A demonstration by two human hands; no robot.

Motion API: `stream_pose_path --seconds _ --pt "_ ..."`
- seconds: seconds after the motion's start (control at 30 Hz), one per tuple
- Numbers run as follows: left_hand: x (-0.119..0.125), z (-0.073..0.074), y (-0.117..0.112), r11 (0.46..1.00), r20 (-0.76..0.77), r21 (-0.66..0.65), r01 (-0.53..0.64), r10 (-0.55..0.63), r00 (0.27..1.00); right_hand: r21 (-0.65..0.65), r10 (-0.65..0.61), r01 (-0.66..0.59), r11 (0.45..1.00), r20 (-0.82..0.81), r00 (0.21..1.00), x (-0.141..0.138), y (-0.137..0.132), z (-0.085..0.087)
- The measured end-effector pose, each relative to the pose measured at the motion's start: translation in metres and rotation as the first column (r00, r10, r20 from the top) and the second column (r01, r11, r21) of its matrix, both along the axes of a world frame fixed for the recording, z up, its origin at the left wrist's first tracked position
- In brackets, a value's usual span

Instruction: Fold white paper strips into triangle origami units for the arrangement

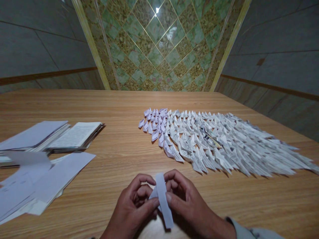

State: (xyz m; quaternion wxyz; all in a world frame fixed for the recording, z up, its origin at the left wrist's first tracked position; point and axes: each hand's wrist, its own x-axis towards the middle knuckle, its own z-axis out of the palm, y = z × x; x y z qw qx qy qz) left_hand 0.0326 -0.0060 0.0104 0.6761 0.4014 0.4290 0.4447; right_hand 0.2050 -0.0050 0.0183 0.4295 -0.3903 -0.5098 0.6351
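Observation:
Between my two hands, just above the near part of the table, is a partly folded piece of white paper (163, 202) with a long narrow flap and a triangular part behind it. My left hand (138, 202) pinches its left side, thumb in front and fingers curled behind. On the other side, my right hand (183, 199) grips the flap's edge between thumb and curled fingers. Some fingertips are hidden behind the paper. Beyond my hands stand many small folded paper boats (219, 142) in close rows, with lilac-tinted ones (155, 124) at the left end.
On the left of the wooden table (119, 132) lie loose paper sheets (64, 176), a stack topped with white paper (35, 134) and a printed stack (77, 135). A tiled wall (154, 49) rises behind the far edge.

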Motion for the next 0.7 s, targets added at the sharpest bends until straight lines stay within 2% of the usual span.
stream_pose_path --seconds 0.13,0.2,0.3,0.37,0.43,0.5,0.57,0.63,0.7 --pt "-0.002 -0.002 0.001 0.999 0.021 -0.023 0.025 -0.025 0.999 0.054 -0.048 0.044 0.998 0.07 0.996 -0.002 0.001 -0.001" --pt "-0.005 -0.003 0.004 0.998 -0.043 0.052 0.031 -0.028 0.999 0.103 -0.113 0.1 0.99 0.133 0.985 -0.004 0.002 -0.002" --pt "-0.007 -0.002 0.006 0.97 -0.238 0.238 0.058 0.001 0.971 0.221 -0.248 0.193 0.956 0.258 0.934 -0.006 0.001 -0.005" --pt "-0.005 0.0 0.003 0.945 -0.328 0.319 0.073 0.038 0.944 0.379 -0.344 0.206 0.902 0.345 0.873 -0.006 0.0 -0.009" --pt "-0.001 0.001 -0.001 0.928 -0.358 0.365 0.069 0.072 0.931 0.575 -0.442 0.163 0.802 0.387 0.809 -0.006 -0.002 -0.011" --pt "0.005 0.002 -0.005 0.929 -0.335 0.364 0.062 0.068 0.94 0.72 -0.509 0.101 0.687 0.378 0.774 -0.005 -0.003 -0.012" --pt "0.008 0.002 -0.007 0.95 -0.265 0.308 0.056 0.029 0.964 0.777 -0.525 0.045 0.628 0.381 0.761 -0.005 -0.004 -0.01" --pt "0.009 0.002 -0.007 0.97 -0.177 0.243 0.031 0.013 0.984 0.77 -0.493 -0.019 0.637 0.426 0.759 -0.004 -0.005 -0.008" --pt "0.009 0.002 -0.006 0.978 -0.137 0.209 -0.01 0.039 0.99 0.736 -0.443 -0.075 0.673 0.483 0.755 -0.004 -0.005 -0.007"
